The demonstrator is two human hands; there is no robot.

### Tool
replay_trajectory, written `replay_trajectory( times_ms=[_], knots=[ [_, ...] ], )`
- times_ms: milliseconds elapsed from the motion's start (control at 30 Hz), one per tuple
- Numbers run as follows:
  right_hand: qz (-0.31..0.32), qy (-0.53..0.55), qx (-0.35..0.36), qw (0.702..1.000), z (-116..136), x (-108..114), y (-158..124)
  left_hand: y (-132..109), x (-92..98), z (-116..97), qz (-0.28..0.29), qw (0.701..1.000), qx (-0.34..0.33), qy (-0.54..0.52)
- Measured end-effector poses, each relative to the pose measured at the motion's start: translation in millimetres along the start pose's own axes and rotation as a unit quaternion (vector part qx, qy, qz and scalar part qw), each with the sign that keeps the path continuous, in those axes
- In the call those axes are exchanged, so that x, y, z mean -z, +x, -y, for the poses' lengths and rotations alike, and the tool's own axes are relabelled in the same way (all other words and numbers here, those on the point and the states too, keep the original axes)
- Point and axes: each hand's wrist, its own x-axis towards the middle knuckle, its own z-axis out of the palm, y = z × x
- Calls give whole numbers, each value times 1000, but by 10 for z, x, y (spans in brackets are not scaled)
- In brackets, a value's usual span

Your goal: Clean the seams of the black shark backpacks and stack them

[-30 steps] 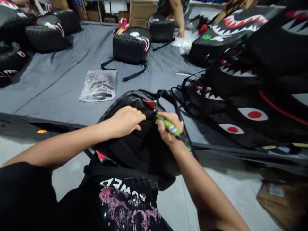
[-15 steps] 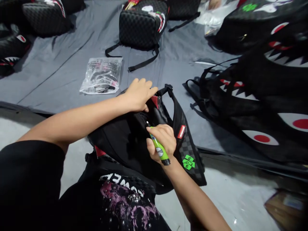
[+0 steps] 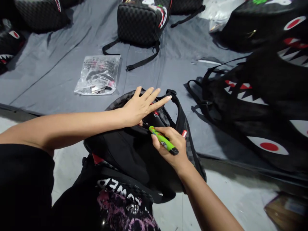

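Note:
A black checkered backpack [image 3: 130, 150] leans at the table's edge against my body, its dark side panel facing up. My left hand [image 3: 141, 107] lies across its upper part with the fingers spread. My right hand [image 3: 175, 144] grips a bright green marker pen [image 3: 162, 139] with a black end. The marker's dark tip points toward my left thumb, close to the bag's fabric. Whether the tip touches the bag I cannot tell. A small red label [image 3: 184, 133] shows on the bag beside my right hand.
A clear zip bag [image 3: 98, 75] with small items lies beyond my left arm. Another checkered backpack [image 3: 137, 25] stands farther back with its straps spread out. Shark-face backpacks [image 3: 267, 118] crowd the right side. A cardboard box [image 3: 286, 211] sits on the floor at lower right.
My left hand's fingers have spread and stretched to the right. My right hand has moved a little right, tilting the marker flatter. The upper part of the backpack shows more.

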Motion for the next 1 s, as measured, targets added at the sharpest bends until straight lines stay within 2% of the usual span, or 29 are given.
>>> replay_trajectory(
  times_ms=[167,267,367,500,733,833,1000],
  knots=[
    [141,35,-32,989,88,341,218,21,-42,8,-20,1000,4,-23],
    [188,21,-64,980,108,357,356,39,-43,14,-17,999,13,-48],
    [216,-47,-55,974,112,297,426,91,-55,32,-15,996,41,-75],
    [222,-122,-38,967,120,282,408,137,-77,75,-18,994,59,-94],
    [207,-94,-44,973,117,263,362,111,-131,82,-33,996,0,-83],
    [201,-65,-57,976,98,269,367,120,-153,59,-31,996,0,-89],
    [240,-26,-62,968,92,317,422,122,-109,43,-18,996,13,-85]
  ],
)
